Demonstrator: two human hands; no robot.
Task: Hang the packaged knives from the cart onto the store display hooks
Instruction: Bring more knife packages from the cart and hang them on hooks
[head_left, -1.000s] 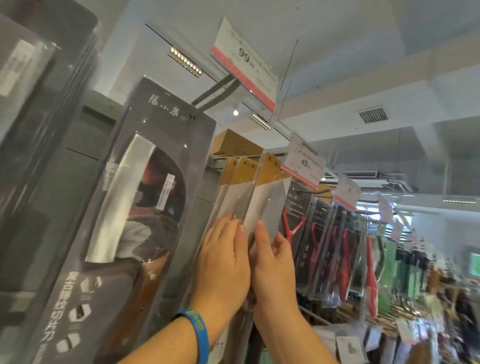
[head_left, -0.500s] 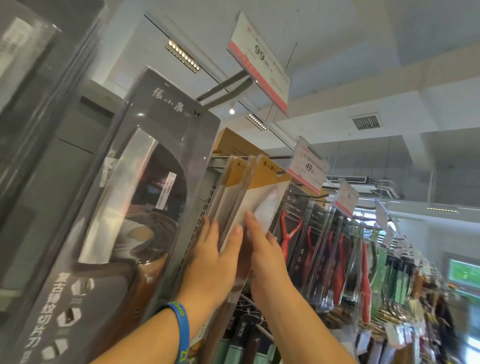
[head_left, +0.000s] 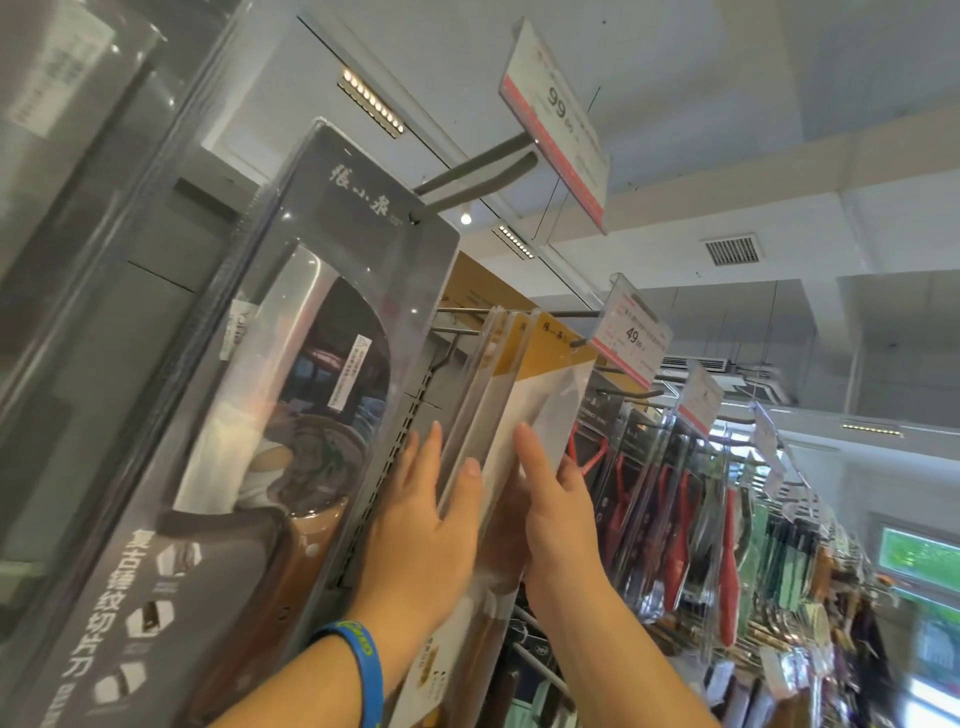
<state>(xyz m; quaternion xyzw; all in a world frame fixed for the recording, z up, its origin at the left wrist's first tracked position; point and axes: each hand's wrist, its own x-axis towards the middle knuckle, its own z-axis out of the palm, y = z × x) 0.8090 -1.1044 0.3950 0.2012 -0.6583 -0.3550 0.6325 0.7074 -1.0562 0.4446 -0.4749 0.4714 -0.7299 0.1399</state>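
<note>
**A:** How do the grips sit?
**B:** The left grip (head_left: 421, 525) pinches the knife packs (head_left: 511, 358) between straight fingers and thumb. The right grip (head_left: 556, 514) lies flat and open against the front pack (head_left: 550, 395).
**A:** Where are the packs?
**B:** Mid-frame, on the hook (head_left: 579, 341) by the price tag (head_left: 631, 338).
**A:** Any advice?
**B:** Push them back together, squarely, so none slips off the tip.

The left hand (head_left: 421, 535), with a blue band (head_left: 363, 660) on its wrist, pinches the yellow knife packs (head_left: 540, 384) between thumb and fingers. The right hand (head_left: 558, 514) lies flat on the front pack. Above the hands, the packs hang on a hook (head_left: 579, 342). Left of the hands hangs a big grey knife pack (head_left: 291, 415).
</note>
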